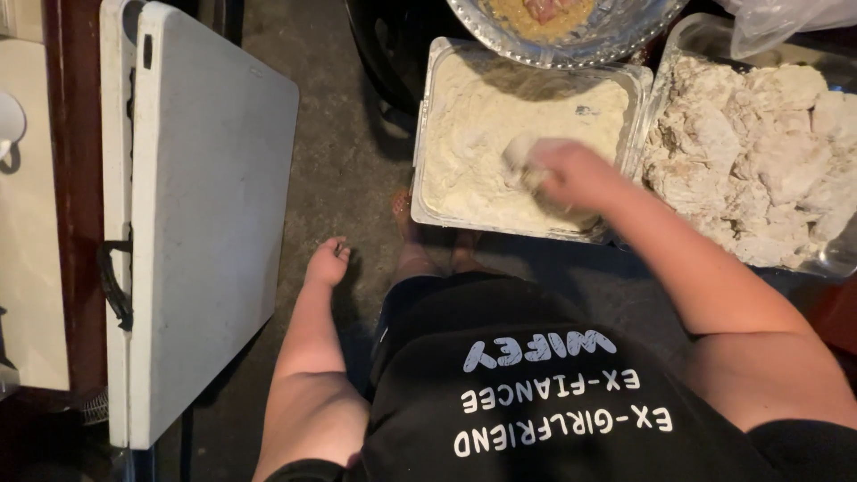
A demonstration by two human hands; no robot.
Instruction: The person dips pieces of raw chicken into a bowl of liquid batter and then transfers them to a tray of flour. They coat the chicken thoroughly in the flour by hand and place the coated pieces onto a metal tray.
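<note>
White flour fills the tray (464, 125) at upper centre; your right hand (571, 174) presses a floured piece (522, 156) into it, while your left hand (328, 263), loosely curled, hangs empty at centre-left.

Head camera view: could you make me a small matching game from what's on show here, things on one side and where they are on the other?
Things:
1. right hand
2. left hand
3. tray of floured pieces
4. metal bowl

Places or states:
A. hanging free beside the body, holding nothing
B. far right, piled with coated white chunks
C. in the flour tray, dusted white, on a floured piece
D. top edge, above the flour tray, holding brownish batter

Pairs: 1-C, 2-A, 3-B, 4-D
</note>
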